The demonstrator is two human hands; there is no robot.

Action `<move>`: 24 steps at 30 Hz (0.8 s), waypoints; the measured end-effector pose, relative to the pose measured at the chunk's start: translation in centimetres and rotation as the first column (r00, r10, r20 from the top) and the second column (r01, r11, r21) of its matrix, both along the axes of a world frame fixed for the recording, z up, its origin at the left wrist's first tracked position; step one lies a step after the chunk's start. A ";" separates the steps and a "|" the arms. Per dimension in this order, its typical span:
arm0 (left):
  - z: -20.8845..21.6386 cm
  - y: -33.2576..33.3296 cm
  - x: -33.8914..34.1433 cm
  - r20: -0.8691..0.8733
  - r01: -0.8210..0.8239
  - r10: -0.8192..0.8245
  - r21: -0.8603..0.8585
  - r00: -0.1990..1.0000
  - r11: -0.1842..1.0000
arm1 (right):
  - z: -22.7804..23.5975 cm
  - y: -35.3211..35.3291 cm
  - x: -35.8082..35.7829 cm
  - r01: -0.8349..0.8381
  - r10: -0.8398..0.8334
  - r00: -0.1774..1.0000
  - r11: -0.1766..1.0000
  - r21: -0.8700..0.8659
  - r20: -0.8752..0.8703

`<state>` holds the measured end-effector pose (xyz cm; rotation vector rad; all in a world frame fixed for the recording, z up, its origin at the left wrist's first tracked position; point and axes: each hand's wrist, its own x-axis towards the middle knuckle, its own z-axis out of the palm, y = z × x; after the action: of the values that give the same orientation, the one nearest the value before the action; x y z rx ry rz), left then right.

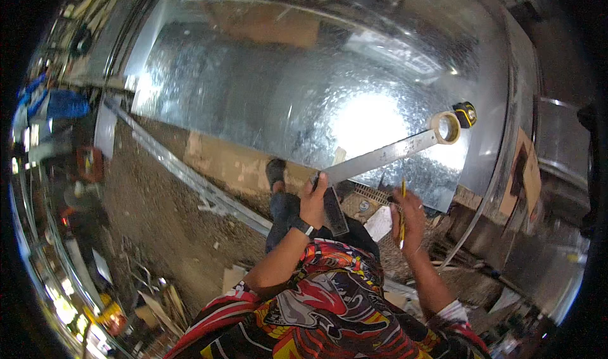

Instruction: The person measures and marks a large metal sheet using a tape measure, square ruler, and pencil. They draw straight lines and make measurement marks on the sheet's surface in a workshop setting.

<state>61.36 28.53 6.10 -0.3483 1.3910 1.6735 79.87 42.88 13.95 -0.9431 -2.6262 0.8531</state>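
My left hand (313, 202) is closed around the corner of a metal try square (383, 156). Its long blade reaches up and right over a shiny sheet of metal (247, 87), while the short dark arm hangs down beside my wrist. A roll of tape (437, 119) lies on the sheet at the blade's far tip. Touching or very near the roll is a yellow and black tape measure (467, 114). Off the sheet's near edge, my right hand (413, 223) grips a yellow pencil (403, 188), which points upward.
Brown cardboard (228, 169) shows under the sheet's near edge. A long metal bar (183, 172) slants across the dirt floor on the left. More cardboard (522, 172) leans at the right, and a blue bundle (66, 104) lies far left. My shoe (276, 171) is close to the sheet.
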 end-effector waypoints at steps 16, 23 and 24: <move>-2.2 2.9 5.1 0.094 -0.274 0.263 0.132 0.960 0.953 | -6.3 5.9 -7.3 -0.548 0.513 0.836 0.782 0.297 0.194; 0.3 4.3 4.5 0.160 -0.433 0.407 0.196 0.899 0.880 | -7.0 9.0 -7.5 -0.602 0.595 0.794 0.742 0.297 0.122; 0.0 4.2 5.0 0.129 -0.430 0.411 0.195 0.902 0.882 | -7.1 9.4 -7.5 -0.611 0.606 0.789 0.754 0.241 0.105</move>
<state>66.36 32.77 6.10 -0.6210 1.1021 2.1197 72.33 52.30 6.81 0.0046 -3.0003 0.5718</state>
